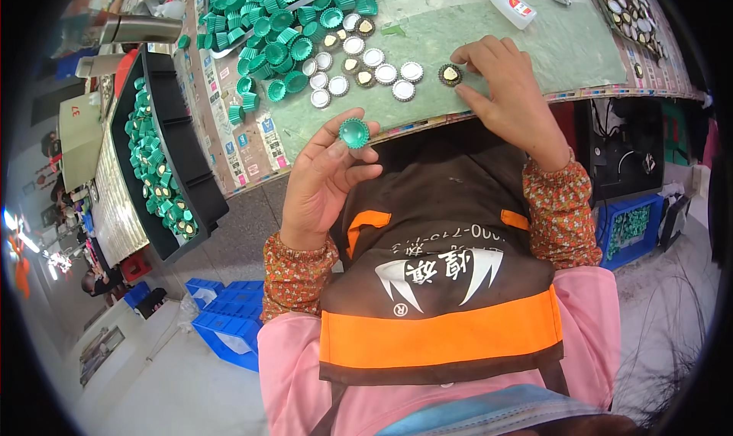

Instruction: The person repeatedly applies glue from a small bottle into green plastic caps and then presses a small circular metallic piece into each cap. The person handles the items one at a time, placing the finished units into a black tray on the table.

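Holding an empty cup [353, 133] in left fingers [359, 175], with right fingers [476, 53] spread by a cap [450, 75] and a green pile [276, 53] likely left.

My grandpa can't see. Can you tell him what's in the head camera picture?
A person's left hand holds a small green fluted cup, while the right hand reaches to a dark round cap on a green-topped table. Many more green cups are heaped toward the left, beside scattered white-faced caps.
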A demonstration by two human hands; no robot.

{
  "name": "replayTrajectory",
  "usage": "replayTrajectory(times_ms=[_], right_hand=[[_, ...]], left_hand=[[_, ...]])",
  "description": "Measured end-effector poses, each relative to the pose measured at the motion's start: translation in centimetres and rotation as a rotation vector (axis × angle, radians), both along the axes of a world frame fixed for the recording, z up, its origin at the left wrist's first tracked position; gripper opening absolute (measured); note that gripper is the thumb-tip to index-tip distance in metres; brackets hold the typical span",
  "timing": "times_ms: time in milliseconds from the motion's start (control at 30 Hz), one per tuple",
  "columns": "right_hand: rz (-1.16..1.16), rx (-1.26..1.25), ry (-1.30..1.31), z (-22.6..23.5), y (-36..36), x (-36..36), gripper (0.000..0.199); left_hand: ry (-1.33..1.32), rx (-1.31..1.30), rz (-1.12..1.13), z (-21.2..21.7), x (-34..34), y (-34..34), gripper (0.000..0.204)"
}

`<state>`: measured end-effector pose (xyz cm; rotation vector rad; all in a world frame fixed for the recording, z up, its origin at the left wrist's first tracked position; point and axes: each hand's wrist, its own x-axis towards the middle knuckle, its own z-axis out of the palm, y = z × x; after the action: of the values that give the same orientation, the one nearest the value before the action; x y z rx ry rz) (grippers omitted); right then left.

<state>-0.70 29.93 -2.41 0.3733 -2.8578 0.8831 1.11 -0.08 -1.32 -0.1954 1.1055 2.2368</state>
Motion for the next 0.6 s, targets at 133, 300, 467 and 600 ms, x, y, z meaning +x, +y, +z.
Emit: replayTrajectory(times_ms=[133, 300, 467, 600], right_hand=[[0.006, 0.027, 0.095, -0.5, -0.9, 0.1, 0.029], [0.049, 0.019, 0.111, -0.9, -0.5, -0.3, 0.027], [0.116, -0.145, 0.119, 0.3, -1.1, 0.2, 0.026], [0.195, -0.351, 0.074, 1.9, -2.9, 1.9, 0.027]], left_hand=[[0.001, -0.009, 0.002, 0.0, 0.4, 0.5, 0.055], [-0.019, 0.034, -0.010, -0.5, 0.9, 0.7, 0.057], [-0.050, 0.054, -0.010, -1.0, 1.4, 1.0, 0.059], [-0.075, 0.082, -0.023, -1.3, 1.5, 1.4, 0.061]])
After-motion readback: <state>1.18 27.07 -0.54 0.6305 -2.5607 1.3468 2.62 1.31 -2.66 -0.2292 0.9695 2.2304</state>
